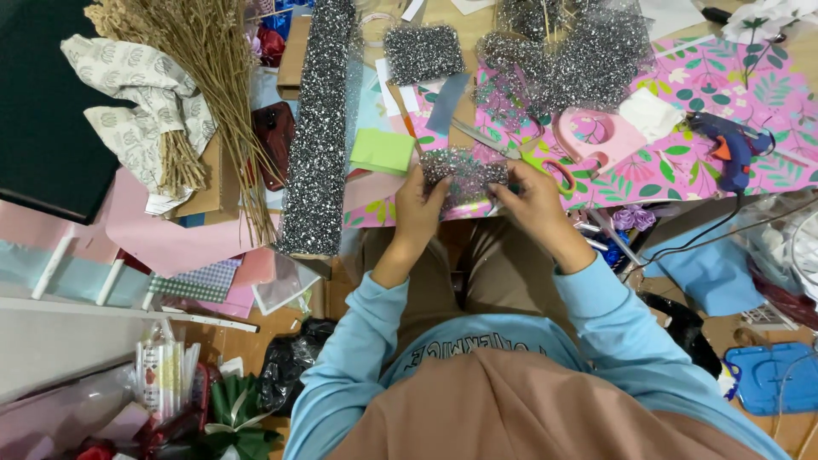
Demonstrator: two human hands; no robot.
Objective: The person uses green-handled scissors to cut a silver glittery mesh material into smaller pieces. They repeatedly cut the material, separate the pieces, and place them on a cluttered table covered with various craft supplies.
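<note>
My brown headscarf and pale blue sleeves fill the foreground as I sit over a crowded craft bench, both hands raised in front of my lap. Between them I hold a small piece of silver glitter mesh, just above the near edge of the pink floral wrapping paper.

The mesh looks light and floppy, soft enough to crease, with a rough sparkly face that probably sheds; I judge it is best taken by its edges, pinched, not squeezed flat.

My left hand is closed narrowly on the piece's left edge, thumb on top. My right hand is curled tight at the right edge, fingers pinched on the mesh; whether it also holds something thin, I cannot tell.

A long roll of the same glitter mesh lies to the left beside dried grass stems. Scissors lie just beyond my hands, and a blue glue gun rests on the paper to the right.
</note>
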